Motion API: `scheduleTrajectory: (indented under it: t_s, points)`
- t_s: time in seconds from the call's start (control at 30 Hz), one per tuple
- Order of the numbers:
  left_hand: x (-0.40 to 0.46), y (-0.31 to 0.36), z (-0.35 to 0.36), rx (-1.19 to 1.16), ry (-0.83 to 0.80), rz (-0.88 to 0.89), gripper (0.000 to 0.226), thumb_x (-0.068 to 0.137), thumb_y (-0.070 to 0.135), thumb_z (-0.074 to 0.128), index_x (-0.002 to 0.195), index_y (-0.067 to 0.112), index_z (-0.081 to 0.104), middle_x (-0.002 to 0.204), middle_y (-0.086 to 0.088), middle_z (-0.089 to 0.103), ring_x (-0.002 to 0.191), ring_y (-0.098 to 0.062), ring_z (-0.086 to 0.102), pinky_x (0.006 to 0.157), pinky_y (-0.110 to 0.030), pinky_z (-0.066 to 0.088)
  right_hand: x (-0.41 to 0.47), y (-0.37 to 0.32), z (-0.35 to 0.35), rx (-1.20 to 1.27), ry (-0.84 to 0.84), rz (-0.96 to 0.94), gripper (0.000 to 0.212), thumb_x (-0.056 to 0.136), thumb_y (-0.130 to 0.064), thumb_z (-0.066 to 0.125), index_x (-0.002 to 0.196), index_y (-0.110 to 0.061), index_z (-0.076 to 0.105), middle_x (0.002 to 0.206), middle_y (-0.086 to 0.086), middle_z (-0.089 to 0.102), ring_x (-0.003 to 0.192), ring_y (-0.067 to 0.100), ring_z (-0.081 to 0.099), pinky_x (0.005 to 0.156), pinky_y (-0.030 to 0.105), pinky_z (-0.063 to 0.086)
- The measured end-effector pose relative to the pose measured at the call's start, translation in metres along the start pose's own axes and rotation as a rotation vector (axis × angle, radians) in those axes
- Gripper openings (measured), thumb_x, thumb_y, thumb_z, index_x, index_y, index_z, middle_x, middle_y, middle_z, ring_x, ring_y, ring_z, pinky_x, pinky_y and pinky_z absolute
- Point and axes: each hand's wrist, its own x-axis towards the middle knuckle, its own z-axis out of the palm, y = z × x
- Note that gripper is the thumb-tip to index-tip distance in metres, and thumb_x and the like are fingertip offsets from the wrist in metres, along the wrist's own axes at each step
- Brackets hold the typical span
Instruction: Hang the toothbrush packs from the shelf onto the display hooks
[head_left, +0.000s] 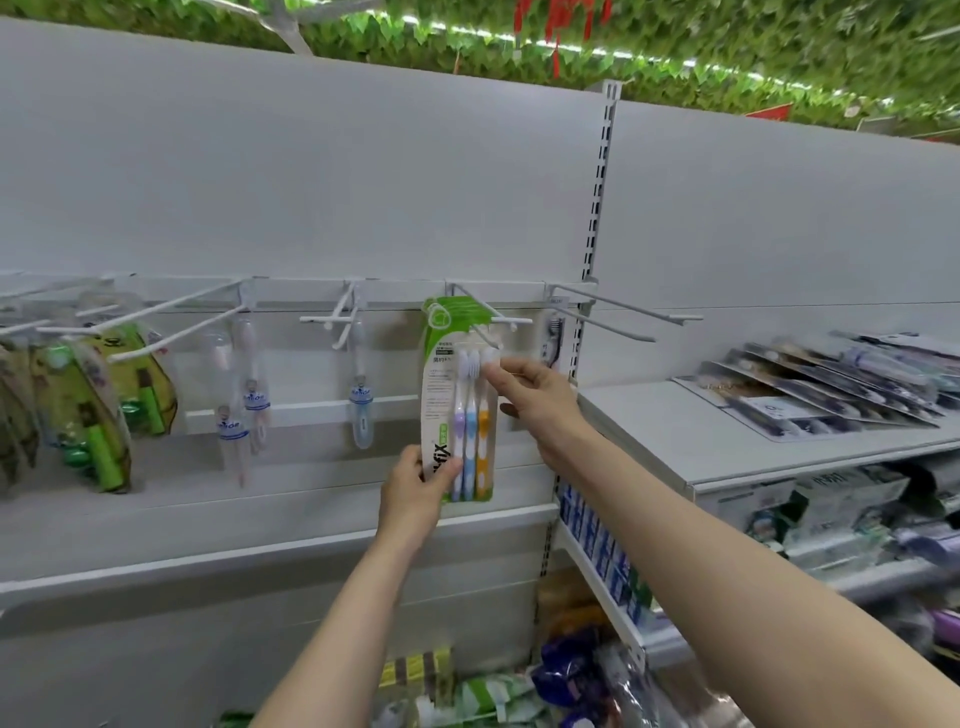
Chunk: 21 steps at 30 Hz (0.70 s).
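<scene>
A three-brush toothbrush pack (460, 400), green and white card with purple, blue and orange handles, hangs upright against the white back panel (311, 197), its top at a double-prong display hook (491, 325); whether the hook passes through the card's hole cannot be told. The left hand (413, 493) pinches the pack's lower left corner, thumb across the printed front. The right hand (535, 400) pinches the pack's upper right edge between thumb and forefinger, just below the hook's tip.

To the left, a second hook (337, 317) carries one clear-cased item (361, 400) with a blue band; two similar items (244, 405) hang from a third hook further left. At far left, green and yellow pouches (98, 410) crowd the outermost hooks. To the right of the pack, a bare long hook (623, 312) projects toward the viewer beside the slotted upright (597, 208).

On the right, a white shelf (727, 447) holds a row of dark flat packs (831, 389) lying overlapped. Below it, lower shelves hold blue and white boxes (597, 540). Artificial green foliage (623, 47) runs above the panel.
</scene>
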Motion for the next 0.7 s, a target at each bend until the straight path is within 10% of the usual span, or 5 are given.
scheduleTrajectory:
  t_s: [0.43, 0.7]
  points:
    - [-0.079, 0.044, 0.042, 0.342, 0.366, 0.164, 0.061, 0.086, 0.034, 0.073, 0.136, 0.014, 0.045, 0.131, -0.008, 0.055, 0.119, -0.027, 0.052, 0.091, -0.037, 0.043, -0.050, 0.001, -0.108, -0.448, -0.088, 0.188, 0.032, 0.094, -0.037, 0.066, 0.116, -0.014, 0.063, 0.110, 0.002, 0.066, 0.098, 0.019, 0.062, 0.096, 0.041, 0.053]
    - [-0.162, 0.149, 0.130, 0.718, -0.159, 0.361, 0.058, 0.086, 0.035, 0.074, 0.135, 0.019, 0.048, 0.137, -0.002, 0.056, 0.123, -0.022, 0.054, 0.104, -0.043, 0.046, -0.123, -0.066, -0.263, -1.089, -0.118, 0.019, 0.051, 0.096, -0.037, 0.061, 0.139, -0.010, 0.053, 0.138, 0.011, 0.058, 0.122, 0.029, 0.057, 0.098, 0.036, 0.046]
